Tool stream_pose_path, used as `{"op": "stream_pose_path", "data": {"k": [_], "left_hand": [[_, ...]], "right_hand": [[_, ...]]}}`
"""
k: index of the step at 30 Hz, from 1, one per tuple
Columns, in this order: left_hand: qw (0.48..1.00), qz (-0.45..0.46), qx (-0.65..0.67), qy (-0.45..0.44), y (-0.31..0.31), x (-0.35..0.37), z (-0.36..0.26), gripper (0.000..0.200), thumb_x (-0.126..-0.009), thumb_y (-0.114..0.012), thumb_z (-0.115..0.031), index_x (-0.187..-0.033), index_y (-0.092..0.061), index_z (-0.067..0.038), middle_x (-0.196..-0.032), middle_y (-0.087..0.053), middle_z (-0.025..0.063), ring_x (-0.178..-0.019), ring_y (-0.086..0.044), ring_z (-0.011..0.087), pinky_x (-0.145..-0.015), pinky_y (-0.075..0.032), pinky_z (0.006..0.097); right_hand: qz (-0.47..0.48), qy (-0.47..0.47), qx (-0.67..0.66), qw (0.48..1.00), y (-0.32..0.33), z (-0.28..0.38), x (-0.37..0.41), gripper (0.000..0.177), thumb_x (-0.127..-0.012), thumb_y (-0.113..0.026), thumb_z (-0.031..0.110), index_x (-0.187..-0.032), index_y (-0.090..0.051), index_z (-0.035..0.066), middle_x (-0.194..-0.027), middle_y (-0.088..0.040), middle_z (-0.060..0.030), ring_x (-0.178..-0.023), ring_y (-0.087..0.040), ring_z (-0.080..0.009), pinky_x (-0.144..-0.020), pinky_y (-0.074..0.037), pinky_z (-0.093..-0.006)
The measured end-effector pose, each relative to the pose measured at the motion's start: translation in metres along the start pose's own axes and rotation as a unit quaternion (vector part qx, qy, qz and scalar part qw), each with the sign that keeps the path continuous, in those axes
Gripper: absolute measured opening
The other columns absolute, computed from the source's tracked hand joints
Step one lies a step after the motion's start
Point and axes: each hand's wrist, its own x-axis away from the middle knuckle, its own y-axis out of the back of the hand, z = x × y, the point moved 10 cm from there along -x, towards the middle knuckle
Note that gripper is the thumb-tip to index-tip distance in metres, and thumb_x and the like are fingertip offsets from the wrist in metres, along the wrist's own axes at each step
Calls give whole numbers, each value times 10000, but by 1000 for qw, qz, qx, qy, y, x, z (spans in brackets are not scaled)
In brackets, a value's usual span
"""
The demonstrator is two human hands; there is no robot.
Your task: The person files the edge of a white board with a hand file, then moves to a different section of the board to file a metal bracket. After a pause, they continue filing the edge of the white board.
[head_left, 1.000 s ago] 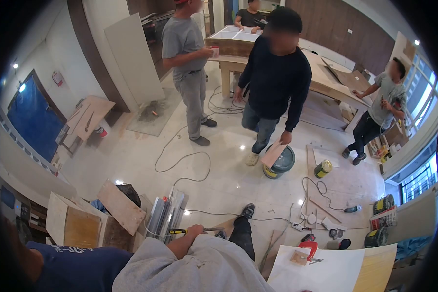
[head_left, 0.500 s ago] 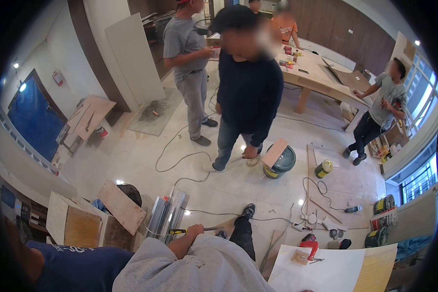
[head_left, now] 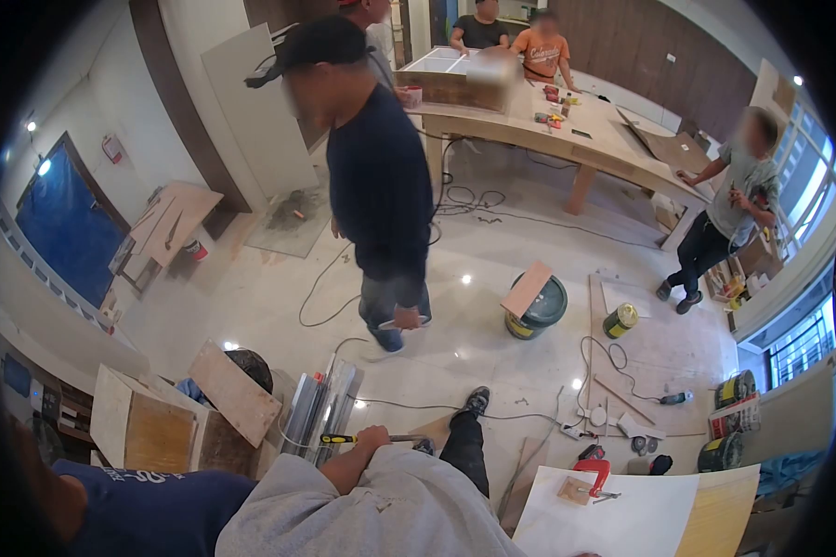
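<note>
My left hand (head_left: 373, 438) is closed round the shaft of a long screwdriver (head_left: 339, 439) with a yellow-and-black handle. The handle points left and the metal shaft sticks out to the right. My left forearm lies across a grey sweatshirt (head_left: 390, 506), beside a dark-trousered leg. To the right, a white panel (head_left: 613, 520) carries a red clamp (head_left: 599, 478) on a small wood block (head_left: 574, 491). My right hand cannot be made out; only a tiny sliver shows at the panel's bottom edge.
A person in navy (head_left: 376, 186) stands ahead; another in a blue shirt (head_left: 149, 511) is close at left. Metal channels (head_left: 320, 408), a lidded bucket (head_left: 543, 311) and cables (head_left: 418, 405) lie about the floor. Other people stand around a long wooden table (head_left: 511, 139).
The person in navy has moved left and turned, uncovering the table's left end and a person in black behind it. My left hand with the screwdriver stays nearly still.
</note>
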Motion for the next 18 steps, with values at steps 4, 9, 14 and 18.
{"op": "stream_pose_path", "data": {"k": [4,9,14,18], "left_hand": [[1000,1,-1,-8,1,3,-3,434,-856,-700,-381,-1168,-731,-81,-1212,-726,202,-1166,-696,383,-972,-557,517],[1000,-7,0,-20,1,0,-3,457,-829,-747,-404,-1167,-727,-97,-1204,-725,196,-1164,-693,381,-973,-559,513],[999,-2,-6,-38,-7,-9,-1,509,-809,-778,-463,-1162,-723,-100,-1202,-721,198,-1165,-688,381,-976,-559,508],[999,-1,-18,-42,-5,-8,-4,559,-806,-786,-517,-1156,-718,-86,-1193,-723,199,-1153,-693,383,-968,-562,511]], "right_hand": [[25,2,-11,1000,6,2,-1,604,-980,-431,434,-1461,-553,89,-1592,-455,-156,-1315,-485,-479,-876,-475,-714],[-27,18,7,999,-6,-2,1,617,-980,-429,450,-1465,-551,89,-1596,-445,-168,-1320,-479,-481,-883,-473,-704],[6,16,-6,1000,11,4,0,634,-971,-437,453,-1465,-550,72,-1542,-500,-186,-1291,-510,-462,-867,-476,-680],[-63,-8,26,998,21,4,0,616,-966,-442,428,-1453,-559,69,-1433,-574,-194,-1218,-561,-418,-827,-489,-622]]}}
